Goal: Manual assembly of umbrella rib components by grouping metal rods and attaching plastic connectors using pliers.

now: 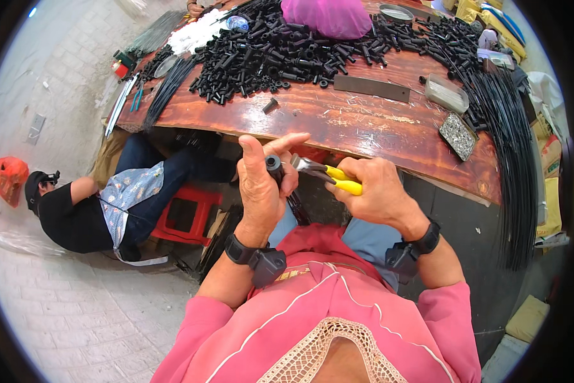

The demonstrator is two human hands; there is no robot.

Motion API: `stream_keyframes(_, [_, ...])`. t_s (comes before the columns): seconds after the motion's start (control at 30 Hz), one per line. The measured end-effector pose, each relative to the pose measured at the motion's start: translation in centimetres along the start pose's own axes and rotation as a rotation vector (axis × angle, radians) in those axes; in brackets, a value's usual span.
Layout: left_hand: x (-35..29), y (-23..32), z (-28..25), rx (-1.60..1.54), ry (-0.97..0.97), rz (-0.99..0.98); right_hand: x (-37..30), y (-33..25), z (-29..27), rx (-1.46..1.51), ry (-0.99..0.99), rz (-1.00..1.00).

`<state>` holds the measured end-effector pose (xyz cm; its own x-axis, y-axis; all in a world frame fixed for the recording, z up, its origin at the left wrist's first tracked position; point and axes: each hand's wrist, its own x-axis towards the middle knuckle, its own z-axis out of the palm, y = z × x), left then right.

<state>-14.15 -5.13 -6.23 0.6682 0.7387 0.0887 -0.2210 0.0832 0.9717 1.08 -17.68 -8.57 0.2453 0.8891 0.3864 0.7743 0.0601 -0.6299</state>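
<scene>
My left hand point(259, 191) is closed around a black tube point(274, 164), whose round open end points up between thumb and fingers. Its thumb and index finger stick out straight. My right hand point(381, 191) grips a pair of pliers point(343, 180) with yellow handles. The metal jaws of the pliers reach to the fingers of my left hand, beside the tube; whether they bite on anything I cannot tell. Both hands are above my lap, just in front of the table edge. A single short black tube point(270, 105) lies on the table beyond them.
The wooden table point(363, 131) carries a big heap of black tubes point(249, 60), a flat metal bar point(371, 89), a tray of small metal pieces point(458, 136) and a clear plastic box point(446, 94). Long black rods point(507, 172) overhang its right side. A co-worker point(76, 214) sits at left near a red stool point(188, 214).
</scene>
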Motion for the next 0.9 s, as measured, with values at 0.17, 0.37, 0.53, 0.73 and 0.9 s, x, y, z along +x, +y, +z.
stream_keyframes(0.17, [0.8,-0.6,-0.8,-0.126,-0.126,0.001,-0.8,1.5,-6.6,0.085,0.018,0.194])
stream_keyframes(0.37, [0.9,0.6,-2.4,-0.369,-0.341,0.092,-2.7,10.9,-14.3,-0.228,0.303,0.505])
stream_keyframes(0.53, [1.3,0.1,-3.5,-0.296,-0.480,0.116,-4.9,16.6,-16.7,-0.475,0.226,0.655])
stream_keyframes(0.73, [1.2,0.1,-0.2,-0.034,-0.323,0.155,-4.3,17.6,-15.4,-0.620,0.202,0.595])
stream_keyframes(0.9, [1.3,0.2,1.8,-0.003,-0.313,0.152,-3.7,18.7,-15.4,-0.651,0.186,0.576])
